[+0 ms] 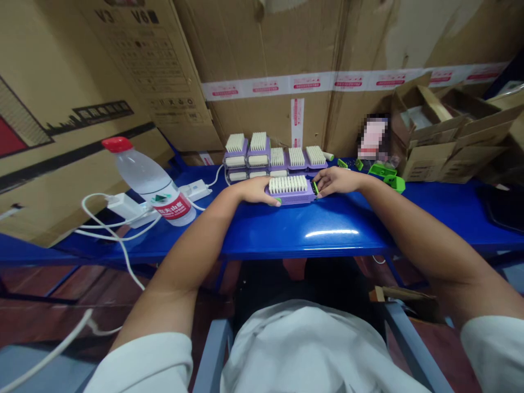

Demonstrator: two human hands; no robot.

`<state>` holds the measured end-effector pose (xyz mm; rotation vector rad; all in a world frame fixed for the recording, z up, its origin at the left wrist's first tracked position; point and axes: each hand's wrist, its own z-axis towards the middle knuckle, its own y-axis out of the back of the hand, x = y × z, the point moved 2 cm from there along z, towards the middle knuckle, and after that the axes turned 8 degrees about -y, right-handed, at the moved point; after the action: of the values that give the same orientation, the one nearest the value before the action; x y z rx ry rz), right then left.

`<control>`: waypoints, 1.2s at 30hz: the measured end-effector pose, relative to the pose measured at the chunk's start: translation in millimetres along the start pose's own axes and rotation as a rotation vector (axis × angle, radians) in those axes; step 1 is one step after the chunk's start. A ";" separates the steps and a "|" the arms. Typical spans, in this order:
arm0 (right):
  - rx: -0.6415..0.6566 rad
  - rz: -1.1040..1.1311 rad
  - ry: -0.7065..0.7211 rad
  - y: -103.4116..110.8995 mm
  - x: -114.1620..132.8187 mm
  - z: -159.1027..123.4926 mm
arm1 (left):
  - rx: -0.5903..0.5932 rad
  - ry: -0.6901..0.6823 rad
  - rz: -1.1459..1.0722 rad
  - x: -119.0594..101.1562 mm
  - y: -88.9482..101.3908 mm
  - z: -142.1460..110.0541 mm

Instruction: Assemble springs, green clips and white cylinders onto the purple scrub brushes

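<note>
A purple case [291,197] topped with rows of short white pegs lies lengthwise near the middle of the blue table. My left hand [257,191] is closed around its left end, the thumb along the near side. At the other end, my right hand [336,180] pinches a small green-and-black end piece [315,188] that touches the case or sits right against it. Some of its fingertips are hidden behind that piece. Just behind are several similar purple cases with white pegs [257,143], some stacked, their lower parts partly covered by my left hand.
Green plastic parts [385,173] lie to the right, before open cardboard boxes [450,131]. A water bottle with a red cap [151,183] leans at the left beside white chargers and cables [123,207]. Large cardboard sheets [270,49] wall off the back of the blue table [278,234].
</note>
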<state>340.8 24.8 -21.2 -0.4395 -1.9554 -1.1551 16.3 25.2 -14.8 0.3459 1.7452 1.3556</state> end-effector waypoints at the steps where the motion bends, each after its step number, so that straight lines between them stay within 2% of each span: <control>1: 0.000 0.005 0.002 0.0 -0.3 0.2 | 0.001 -0.001 0.002 0.1 0.0 0.0; 17: 0.011 0.029 0.039 -0.5 -4.0 3.5 | 0.011 -0.043 0.037 1.6 -0.9 0.2; 36: 0.002 0.017 0.032 -3.3 1.4 -1.6 | 0.001 -0.021 -0.020 0.3 -0.8 0.2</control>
<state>338.6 21.6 -21.6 -0.4334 -1.9211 -1.1429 16.5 25.2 -15.6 0.3413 1.7278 1.3323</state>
